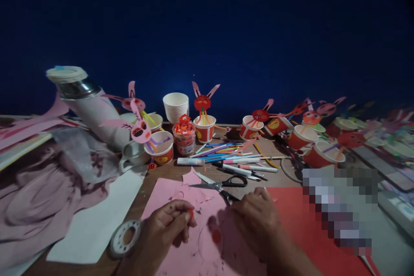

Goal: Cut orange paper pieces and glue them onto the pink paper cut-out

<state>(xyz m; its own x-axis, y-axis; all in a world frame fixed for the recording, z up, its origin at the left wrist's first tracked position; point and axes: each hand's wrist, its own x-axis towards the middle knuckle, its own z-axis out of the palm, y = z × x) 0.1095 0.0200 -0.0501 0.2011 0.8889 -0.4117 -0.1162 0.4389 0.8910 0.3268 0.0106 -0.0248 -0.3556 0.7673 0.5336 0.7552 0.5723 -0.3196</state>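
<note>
Left hand (173, 224) pinches red scrap (191, 214); right hand (255, 217) finger state unclear. Rabbit figure (202, 103) looks finished; red disc (216, 236) seemingly unattached.

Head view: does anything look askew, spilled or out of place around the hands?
The scissors lie with their blades spread open, just beyond the right hand, an awkward spot for exposed edges. I see no spill.

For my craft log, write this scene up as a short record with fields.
Left hand: pinching a small red piece
Right hand: fingers curled over pink paper; grip unclear
On the pink paper: red spot
Scissors: beyond the hands, blades open
Beside left hand: tape roll
Beside right hand: red paper
Farther back: pens, paper cups, some with long-eared figures
</note>
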